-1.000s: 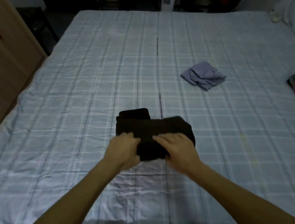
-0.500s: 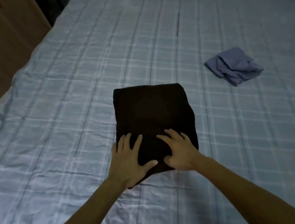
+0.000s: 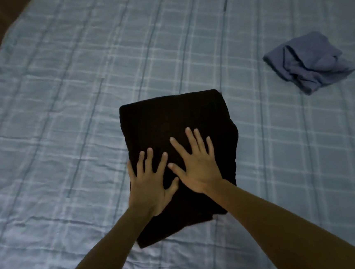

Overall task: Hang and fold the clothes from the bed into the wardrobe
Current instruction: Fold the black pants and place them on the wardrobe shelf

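Pale blue checked bed sheet (image 3: 79,104) fills the view. At its centre lies a folded black rectangular garment (image 3: 171,117) (edges fairly square). The left hand (image 3: 151,186) and right hand (image 3: 198,166) both press flat on its near half, fingers straight and spread. Well apart, at two o'clock, sits a crumpled blue-grey cloth (image 3: 307,63).

No legible text — no labels, brands, numbers.
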